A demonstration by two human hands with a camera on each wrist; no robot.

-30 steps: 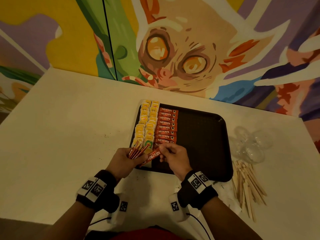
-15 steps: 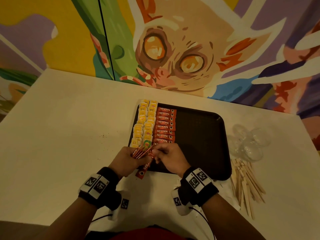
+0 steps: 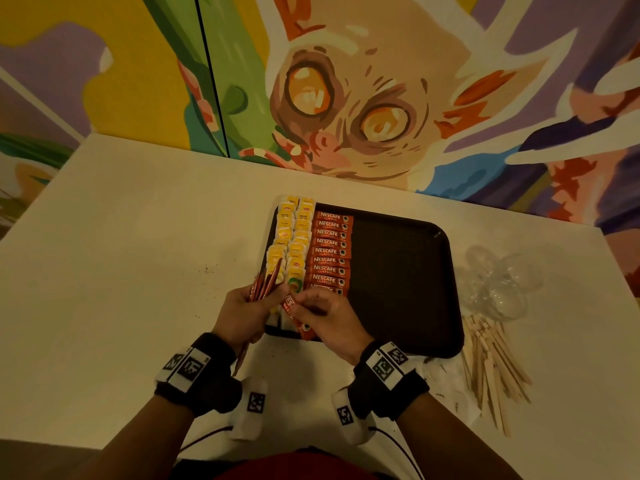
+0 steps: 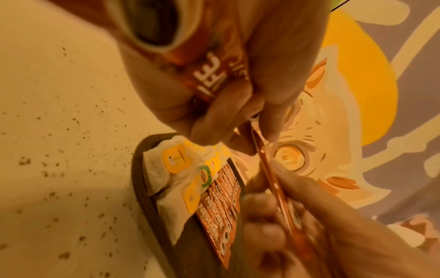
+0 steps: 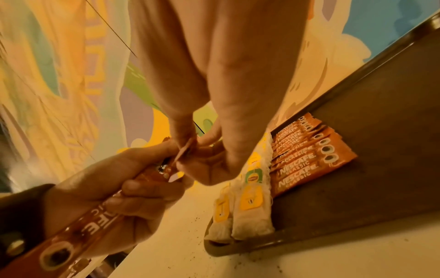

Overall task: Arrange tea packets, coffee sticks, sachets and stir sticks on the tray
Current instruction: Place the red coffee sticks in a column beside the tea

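A dark tray [image 3: 398, 282] lies on the white table. Along its left side run two columns of yellow tea packets [image 3: 292, 244] and a column of orange coffee sticks [image 3: 330, 252]. At the tray's near left corner my left hand [image 3: 266, 299] grips a bundle of coffee sticks [image 3: 265, 285]. Beside it my right hand [image 3: 301, 306] pinches a single coffee stick [image 3: 298, 317], which points down toward me. In the right wrist view the right fingertips [image 5: 188, 148] pinch a stick's end next to the left hand [image 5: 107, 188]. Wooden stir sticks [image 3: 491, 362] lie right of the tray.
Clear plastic pieces [image 3: 498, 285] sit on the table right of the tray, above the stir sticks. White paper [image 3: 446, 379] lies under the stir sticks. Dark specks [image 3: 207, 270] dot the table left of the tray. A painted wall [image 3: 346, 98] closes the far edge.
The single stick in my right hand has swung from lying sideways to pointing down toward me. The left hand's bundle has tilted more upright. Both hands stay at the tray's near left corner.
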